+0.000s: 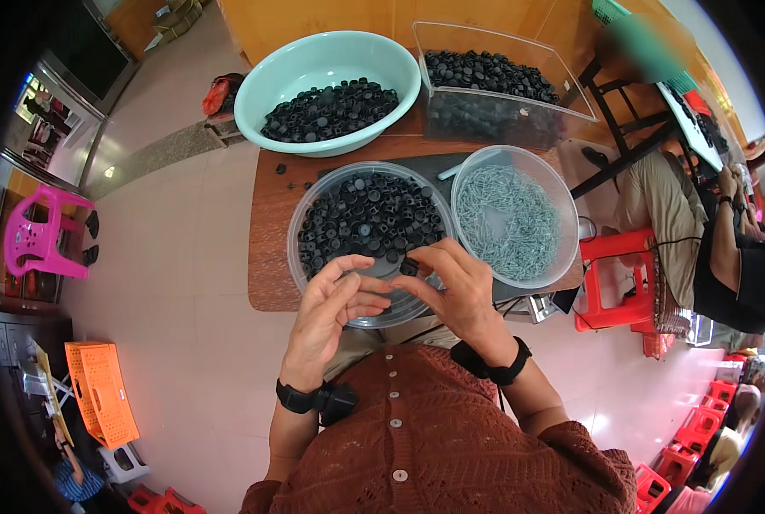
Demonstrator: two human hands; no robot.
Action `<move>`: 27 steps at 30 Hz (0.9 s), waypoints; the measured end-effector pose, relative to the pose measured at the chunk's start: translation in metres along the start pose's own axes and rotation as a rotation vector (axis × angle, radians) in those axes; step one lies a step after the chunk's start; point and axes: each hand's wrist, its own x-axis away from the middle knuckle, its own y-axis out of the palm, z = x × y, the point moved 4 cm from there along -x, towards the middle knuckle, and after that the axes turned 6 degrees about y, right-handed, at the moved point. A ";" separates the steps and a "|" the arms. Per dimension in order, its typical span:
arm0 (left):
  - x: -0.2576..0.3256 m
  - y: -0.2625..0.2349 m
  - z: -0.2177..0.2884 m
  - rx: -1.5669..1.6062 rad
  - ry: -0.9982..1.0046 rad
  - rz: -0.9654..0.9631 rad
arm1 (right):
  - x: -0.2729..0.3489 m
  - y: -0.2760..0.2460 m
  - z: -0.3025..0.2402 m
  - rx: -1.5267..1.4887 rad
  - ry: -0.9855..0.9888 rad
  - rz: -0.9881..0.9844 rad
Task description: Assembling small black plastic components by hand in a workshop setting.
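Both my hands are over the near edge of a clear round tub [294, 248] of small black plastic caps [357, 210]. Between the thumb and fingers of my right hand [458, 287] is one small black plastic cap [410, 266]. My left hand [327, 308] is beside it, palm turned inward, fingers spread and slightly curled, with nothing visible in them. Its fingertips come close to my right thumb; whether they touch I cannot tell. Right of the tub stands a clear round container [568, 231] full of silvery screws or pins [511, 218], too small to tell which.
A pale green basin [254, 107] and a clear rectangular bin [494, 128], both with black caps, stand at the back of the wooden table [271, 283]. A red stool [601, 291] and a seated person [669, 223] are on the right. An orange crate [100, 394] stands at left.
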 end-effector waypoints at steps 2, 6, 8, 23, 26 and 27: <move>0.001 -0.002 -0.003 -0.004 0.006 -0.004 | 0.001 -0.002 0.000 0.007 -0.039 0.041; 0.002 0.000 -0.001 -0.052 -0.006 0.010 | 0.001 -0.003 0.000 0.076 -0.030 0.063; 0.002 -0.005 -0.003 -0.033 -0.010 0.002 | 0.000 -0.001 0.001 0.085 -0.039 0.009; -0.003 -0.016 -0.008 0.007 -0.005 -0.001 | -0.082 -0.103 0.034 0.285 0.098 0.382; -0.003 -0.013 -0.009 -0.009 0.007 0.008 | -0.127 -0.127 0.062 0.452 -0.001 0.474; -0.004 -0.011 -0.008 -0.001 0.022 0.007 | -0.134 -0.127 0.068 0.466 -0.012 0.527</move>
